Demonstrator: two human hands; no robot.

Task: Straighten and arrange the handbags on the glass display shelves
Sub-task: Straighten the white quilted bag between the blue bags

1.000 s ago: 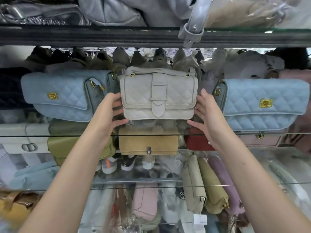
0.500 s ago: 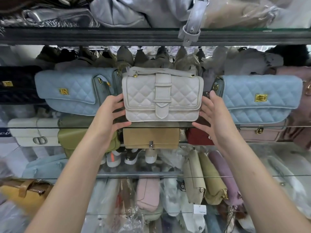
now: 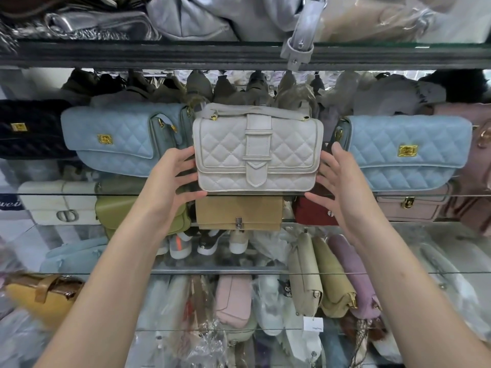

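Head view: left hand (image 3: 170,183) and right hand (image 3: 342,188) still flank the cream handbag (image 3: 225,150), fingers straight, grip slack.

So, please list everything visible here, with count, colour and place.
white quilted handbag: 1, off-white, middle glass shelf, centre
blue quilted handbags: 2, light blue, either side of it
dark quilted bag: 1, navy or black, far left
tan bag: 1, tan, directly below the white one
olive bag: 1, green, left of tan bag
red bag: 1, dark red, right of tan bag
upright bags: 3, beige, mustard, mauve, lower right
yellow bag: 1, yellow, bottom left
grey strap: 1, pale grey, hanging off top shelf
left hand: 1, bare, at white handbag's left side
right hand: 1, bare, at its right side
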